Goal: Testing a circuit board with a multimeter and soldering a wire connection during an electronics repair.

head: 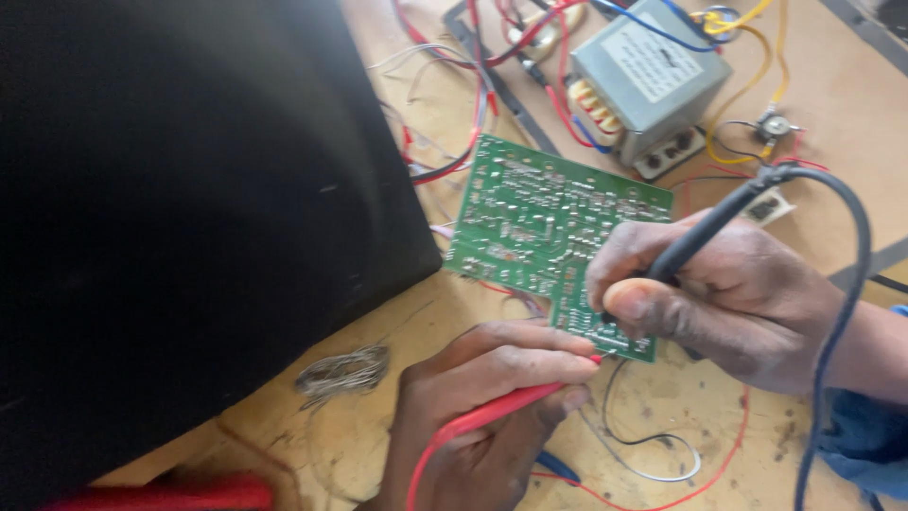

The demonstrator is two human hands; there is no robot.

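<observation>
- The left hand [492, 397] pinches a red probe [515, 407]; the right hand [728, 293] pinches a black probe [705, 232].
- Both tips touch the green printed circuit board [549, 227], which lies on the wooden desk [662, 426].
- Risk: a slipping tip could bridge neighbouring solder joints.

A worn, stained wooden workbench [851, 85] in bright, even light.

An electronics repair workshop: a scuffed wooden surface [851, 104] strewn with loose coloured wires [653, 454], a grey transformer [648, 71], a bare green circuit board [544, 227], a coil of solder wire [342, 371] and a large black cabinet [189, 218].
</observation>
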